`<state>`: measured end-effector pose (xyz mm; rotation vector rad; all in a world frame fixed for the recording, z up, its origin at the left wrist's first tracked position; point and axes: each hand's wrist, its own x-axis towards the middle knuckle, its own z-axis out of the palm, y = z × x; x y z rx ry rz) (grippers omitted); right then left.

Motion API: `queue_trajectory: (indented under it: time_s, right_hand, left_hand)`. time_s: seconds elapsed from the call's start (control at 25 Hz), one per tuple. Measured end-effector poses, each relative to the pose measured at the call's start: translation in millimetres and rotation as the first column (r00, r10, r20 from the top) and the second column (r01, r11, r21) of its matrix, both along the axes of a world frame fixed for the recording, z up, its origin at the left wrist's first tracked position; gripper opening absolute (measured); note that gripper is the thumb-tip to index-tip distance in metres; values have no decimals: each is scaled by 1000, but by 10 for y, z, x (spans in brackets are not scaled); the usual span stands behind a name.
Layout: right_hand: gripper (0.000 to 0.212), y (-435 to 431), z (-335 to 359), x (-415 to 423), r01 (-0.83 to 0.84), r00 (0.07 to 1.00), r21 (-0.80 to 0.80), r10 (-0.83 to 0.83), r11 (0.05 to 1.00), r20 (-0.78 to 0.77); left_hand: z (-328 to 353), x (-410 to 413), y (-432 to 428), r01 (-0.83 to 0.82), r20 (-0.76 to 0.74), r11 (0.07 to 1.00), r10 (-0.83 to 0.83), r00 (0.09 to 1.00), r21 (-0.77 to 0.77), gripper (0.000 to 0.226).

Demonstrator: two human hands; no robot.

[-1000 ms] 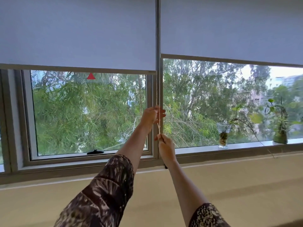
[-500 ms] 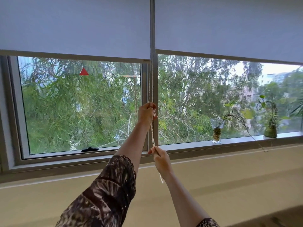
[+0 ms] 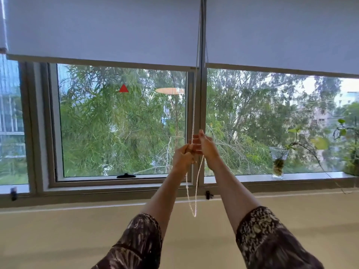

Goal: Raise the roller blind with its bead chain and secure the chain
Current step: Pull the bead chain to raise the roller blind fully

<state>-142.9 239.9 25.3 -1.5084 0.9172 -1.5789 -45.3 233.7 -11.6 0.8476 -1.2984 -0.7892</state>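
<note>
The bead chain [image 3: 194, 105] runs vertically, rising from the grip to the roller blind [image 3: 103, 30] and hanging below it as a slack loop. The left hand [image 3: 182, 157] pinches it; the right hand [image 3: 206, 145], fingers half-spread, touches alongside, having risen from below since half a second ago.

Bead chain [image 3: 194, 105] hangs between two blinds (loop below hands); vase [image 3: 278, 163] on sill [image 3: 310, 175], right.

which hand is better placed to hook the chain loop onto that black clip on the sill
Probably the right hand. The black clip sits almost directly below it, right of the hanging bead chain, while the left hand is farther over and closed on the chain, so it can steady it.
</note>
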Motion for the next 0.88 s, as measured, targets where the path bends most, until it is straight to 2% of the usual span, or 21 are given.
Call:
queue_trajectory:
  time_s: [0.24,0.44,0.56,0.64,0.8,0.88]
  right_hand:
    - [19,13,618,183,-60,943,-81,83,995,322]
    - [25,15,473,270,143,966,-204,-91,969,244]
    - [25,23,331,237,198,974,-257,-159,946,162]
    - [25,23,198,187,223,974,-261,-204,939,100]
    - [22,28,-179,109,249,966,-236,-257,939,-5]
    - [23,23,-376,95,249,964,-218,-264,944,-43]
  left_hand:
    - [-297,-47,144,20,70,999,-22,997,39,42]
    - [-327,11,203,128,162,990,-136,977,57,31]
    - [-245,115,196,202,205,962,-238,949,183,28]
    - [-181,162,186,178,244,956,-235,941,235,33]
    - [107,156,132,129,196,977,-162,967,171,42]
    - [296,103,116,144,120,982,-159,980,126,40]
